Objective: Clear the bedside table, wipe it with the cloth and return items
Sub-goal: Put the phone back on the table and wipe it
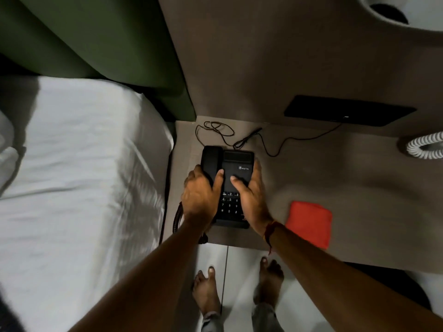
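A black desk telephone (236,164) with its handset on the cradle sits at the left end of the grey bedside table (323,173). My left hand (200,195) clasps the phone's left side over the handset, thumb on top. My right hand (251,195) grips its right side, thumb on the keypad area. A folded red cloth (309,222) lies flat on the table to the right of the phone, near the front edge, apart from my hands.
Thin black cables (239,137) trail behind the phone to a black wall panel (347,111). A white coiled cord (426,146) lies at the far right. The white bed (79,176) and green headboard (107,44) border the table's left. My bare feet (237,288) stand on the tiled floor.
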